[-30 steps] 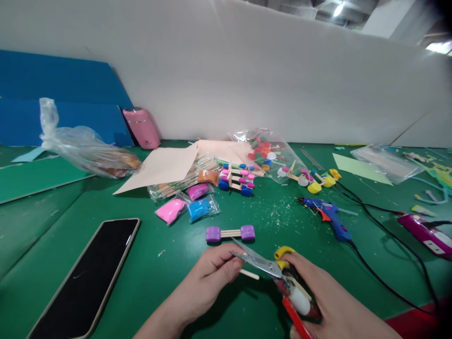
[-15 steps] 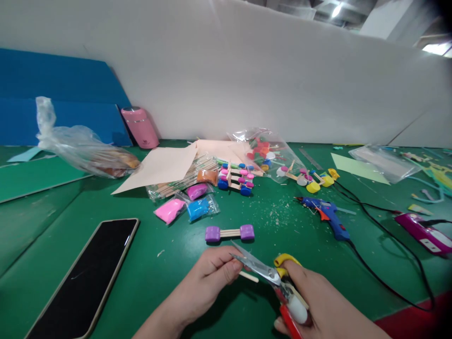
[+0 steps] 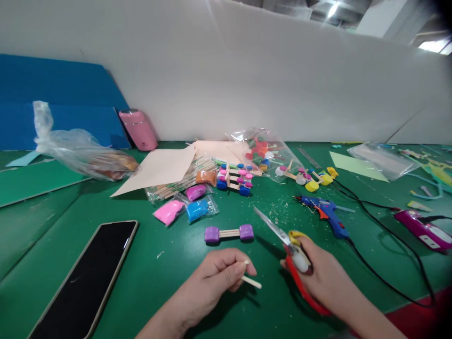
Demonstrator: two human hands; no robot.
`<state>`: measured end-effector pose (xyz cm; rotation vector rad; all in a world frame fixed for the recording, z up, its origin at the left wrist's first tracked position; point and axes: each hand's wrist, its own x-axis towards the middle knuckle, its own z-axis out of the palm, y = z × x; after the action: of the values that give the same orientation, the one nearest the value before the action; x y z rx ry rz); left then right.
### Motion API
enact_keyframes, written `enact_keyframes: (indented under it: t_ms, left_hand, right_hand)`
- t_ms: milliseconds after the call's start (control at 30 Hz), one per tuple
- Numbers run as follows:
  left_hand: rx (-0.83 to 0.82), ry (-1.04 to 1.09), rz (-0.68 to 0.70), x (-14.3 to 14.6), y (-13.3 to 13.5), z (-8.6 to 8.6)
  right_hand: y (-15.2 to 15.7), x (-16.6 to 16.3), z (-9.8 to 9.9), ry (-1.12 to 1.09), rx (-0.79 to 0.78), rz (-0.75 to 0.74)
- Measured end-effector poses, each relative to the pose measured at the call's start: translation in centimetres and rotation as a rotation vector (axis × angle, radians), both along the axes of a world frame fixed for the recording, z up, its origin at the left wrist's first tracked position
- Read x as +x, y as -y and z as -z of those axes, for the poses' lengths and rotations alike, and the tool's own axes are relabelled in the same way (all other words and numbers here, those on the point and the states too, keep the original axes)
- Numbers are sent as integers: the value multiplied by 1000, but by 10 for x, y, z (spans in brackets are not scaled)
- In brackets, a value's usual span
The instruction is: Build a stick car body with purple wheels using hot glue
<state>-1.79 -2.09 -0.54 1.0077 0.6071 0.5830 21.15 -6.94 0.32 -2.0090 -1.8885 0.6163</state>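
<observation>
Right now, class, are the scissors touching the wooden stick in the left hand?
Apart. The head view shows green table between the scissors and the stick pinched in the left hand.

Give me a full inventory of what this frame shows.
wooden stick: one, pale, low centre
scissors: one, red and yellow handles, low right
wheel axle: one, purple wheels, beyond the stick
phone: one, black screen, near left
glue gun: one, blue, right of centre
clay packets: four; pink, blue, magenta, orange; centre
stick car: one, mixed wheels, behind packets
pink bottle: one, by the back wall
table: one, green
left hand: pinches the wooden stick
right hand: grips the scissors
</observation>
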Motion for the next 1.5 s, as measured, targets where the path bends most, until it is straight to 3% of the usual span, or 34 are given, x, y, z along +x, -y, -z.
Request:
enact_keyframes:
  t_ms: [100,200,267,333,467,567,700,900,1100,1233,1500]
  left_hand:
    - [-62,53,-40,2,-1,1]
    - [-94,110,-94,3,-2,0]
    - [-101,120,-139,5,-3,-2]
    - [-120,130,-176,6,-3,-4]
    - [-149,165,-234,9,-4,-4]
    - [-115,161,-264,10,-4,-3]
    - [-7,91,-316,9,-7,-1]
    - [63,-83,-322,8,-10,1]
    - [9,-7,-228,11,-8,-1]
    - [-20,-12,-248,10,-7,-1]
    - [-147,32,-251,9,-5,-4]
  right_hand:
    - [-15,30,8,209,73,89]
    - [-23,49,12,317,228,50]
    - [-24,43,9,297,328,50]
    - [-21,22,1,124,381,11]
    - [-19,-42,-8,-447,183,-246]
    - [-27,-75,-4,-656,211,-257]
    - [-47,-88,-2,-673,290,-262]
    - [-67,-81,-10,-621,152,-384]
    - [-67,-74,-8,-678,137,-318]
    - [-65,-72,-8,-737,86,-273]
    - [-67,-75,-9,-824,-3,-353]
